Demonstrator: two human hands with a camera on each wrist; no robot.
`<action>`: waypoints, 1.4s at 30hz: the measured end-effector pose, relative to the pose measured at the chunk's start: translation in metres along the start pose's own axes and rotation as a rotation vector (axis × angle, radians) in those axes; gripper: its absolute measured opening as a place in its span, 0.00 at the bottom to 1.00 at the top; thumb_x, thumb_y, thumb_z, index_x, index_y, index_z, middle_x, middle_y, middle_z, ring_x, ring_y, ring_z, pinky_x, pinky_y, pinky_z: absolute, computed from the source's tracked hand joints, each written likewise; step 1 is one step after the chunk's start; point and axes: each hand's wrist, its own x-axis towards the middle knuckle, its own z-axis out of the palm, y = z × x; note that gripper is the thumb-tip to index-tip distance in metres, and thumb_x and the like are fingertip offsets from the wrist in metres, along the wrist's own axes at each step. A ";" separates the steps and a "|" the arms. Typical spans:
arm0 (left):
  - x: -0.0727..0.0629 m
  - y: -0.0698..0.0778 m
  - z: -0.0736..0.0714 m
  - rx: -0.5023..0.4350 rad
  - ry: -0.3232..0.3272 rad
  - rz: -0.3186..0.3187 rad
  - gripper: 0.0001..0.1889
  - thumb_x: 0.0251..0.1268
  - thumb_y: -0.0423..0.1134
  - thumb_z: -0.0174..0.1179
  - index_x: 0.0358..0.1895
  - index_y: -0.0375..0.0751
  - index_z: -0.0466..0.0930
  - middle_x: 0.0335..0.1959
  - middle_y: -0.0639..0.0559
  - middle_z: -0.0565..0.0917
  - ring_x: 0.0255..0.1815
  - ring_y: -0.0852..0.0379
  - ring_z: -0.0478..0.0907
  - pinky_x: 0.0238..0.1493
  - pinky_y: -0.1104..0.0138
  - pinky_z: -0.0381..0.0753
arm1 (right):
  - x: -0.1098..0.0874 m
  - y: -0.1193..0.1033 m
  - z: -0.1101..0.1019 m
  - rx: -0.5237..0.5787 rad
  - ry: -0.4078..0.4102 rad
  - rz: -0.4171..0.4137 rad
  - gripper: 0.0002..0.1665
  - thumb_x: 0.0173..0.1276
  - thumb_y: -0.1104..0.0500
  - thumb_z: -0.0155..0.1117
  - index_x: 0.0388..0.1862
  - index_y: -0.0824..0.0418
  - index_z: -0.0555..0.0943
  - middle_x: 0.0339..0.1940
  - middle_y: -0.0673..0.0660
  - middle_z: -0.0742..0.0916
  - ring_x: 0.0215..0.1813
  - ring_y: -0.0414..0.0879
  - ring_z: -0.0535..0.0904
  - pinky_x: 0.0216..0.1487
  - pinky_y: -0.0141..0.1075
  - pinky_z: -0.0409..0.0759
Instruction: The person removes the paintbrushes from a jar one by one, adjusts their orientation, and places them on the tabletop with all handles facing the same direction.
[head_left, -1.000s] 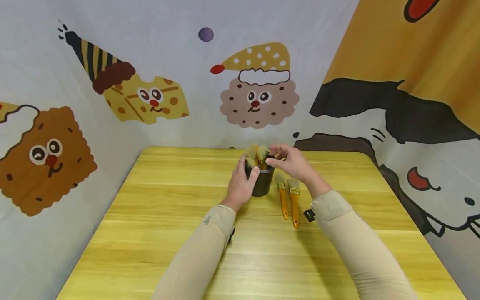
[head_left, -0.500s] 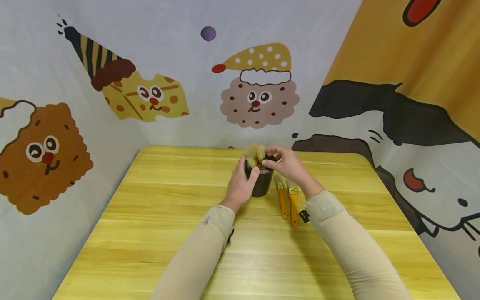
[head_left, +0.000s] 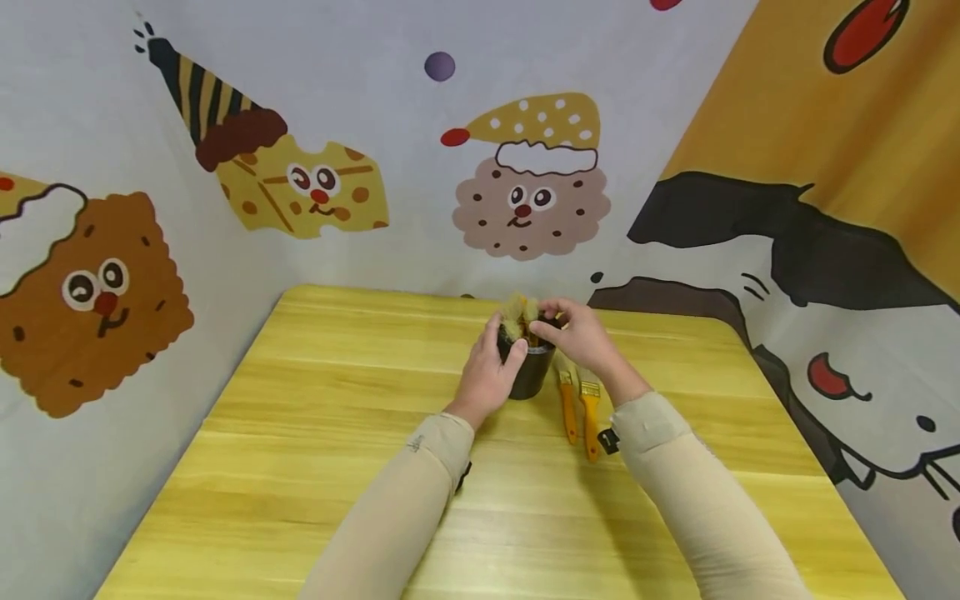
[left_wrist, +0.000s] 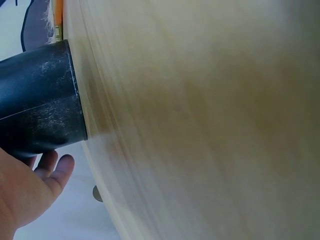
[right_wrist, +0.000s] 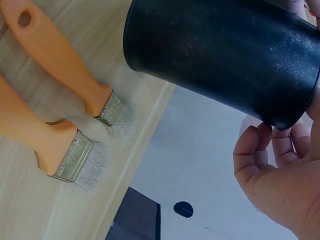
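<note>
A black round pot (head_left: pixel 529 377) stands upright near the far edge of the table, with several brushes (head_left: pixel 516 315) in it, bristles up. My left hand (head_left: pixel 483 375) holds the pot's left side, thumb towards me and fingers behind. My right hand (head_left: pixel 581 337) is at the pot's right rim, its fingers curled against the outside and its thumb over the opening. In the right wrist view its fingertips (right_wrist: pixel 248 140) touch the pot's edge. What the thumb presses on is hidden.
Two orange-handled paintbrushes, a narrower one (head_left: pixel 568 408) and a wider one (head_left: pixel 590 417), lie right of the pot, bristles pointing away from me. The wooden table (head_left: pixel 322 467) meets a cartoon-printed cloth wall (head_left: pixel 360 267) behind.
My right hand has moved slightly left, closer in against the pot's rim. My left hand keeps its hold on the pot. The head view has shifted a little; the two loose brushes lie unmoved.
</note>
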 end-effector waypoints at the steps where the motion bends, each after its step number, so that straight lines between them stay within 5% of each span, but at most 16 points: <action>1: 0.000 0.000 0.000 -0.001 0.004 0.000 0.40 0.83 0.72 0.38 0.89 0.68 0.37 0.89 0.45 0.56 0.85 0.35 0.60 0.80 0.36 0.64 | 0.000 0.000 0.000 -0.005 0.000 -0.006 0.28 0.79 0.45 0.69 0.71 0.56 0.81 0.57 0.58 0.83 0.58 0.56 0.78 0.47 0.43 0.80; 12: 0.000 0.000 0.001 0.020 0.012 0.007 0.41 0.82 0.73 0.36 0.89 0.65 0.38 0.88 0.45 0.58 0.84 0.34 0.61 0.80 0.36 0.65 | 0.007 -0.013 0.003 -0.183 0.018 -0.089 0.26 0.78 0.48 0.71 0.65 0.63 0.83 0.60 0.64 0.87 0.65 0.63 0.82 0.66 0.59 0.81; 18: -0.001 -0.001 0.002 0.013 0.005 0.023 0.43 0.80 0.76 0.34 0.89 0.65 0.37 0.88 0.45 0.58 0.84 0.35 0.62 0.79 0.37 0.66 | 0.008 -0.021 0.009 -0.274 0.065 -0.156 0.15 0.74 0.53 0.74 0.50 0.62 0.85 0.50 0.61 0.90 0.54 0.60 0.84 0.61 0.55 0.82; 23: -0.001 0.000 0.002 0.017 -0.008 0.010 0.44 0.79 0.78 0.32 0.89 0.64 0.36 0.88 0.44 0.57 0.85 0.35 0.60 0.80 0.37 0.65 | 0.004 -0.025 0.009 -0.310 0.050 -0.120 0.15 0.74 0.54 0.74 0.51 0.61 0.83 0.53 0.62 0.89 0.61 0.63 0.79 0.65 0.58 0.78; 31: -0.002 0.004 -0.001 0.034 -0.006 0.002 0.43 0.81 0.75 0.33 0.90 0.63 0.36 0.89 0.45 0.56 0.85 0.36 0.60 0.80 0.38 0.65 | 0.000 -0.030 0.006 -0.281 0.032 -0.103 0.15 0.76 0.52 0.72 0.51 0.61 0.82 0.51 0.63 0.89 0.55 0.60 0.82 0.56 0.54 0.82; 42: -0.004 0.007 0.000 0.033 0.013 -0.002 0.43 0.82 0.74 0.36 0.90 0.62 0.38 0.89 0.45 0.57 0.84 0.34 0.61 0.81 0.37 0.63 | -0.002 -0.051 -0.025 -0.166 0.147 -0.158 0.30 0.77 0.51 0.71 0.75 0.55 0.78 0.39 0.61 0.90 0.34 0.54 0.84 0.36 0.48 0.83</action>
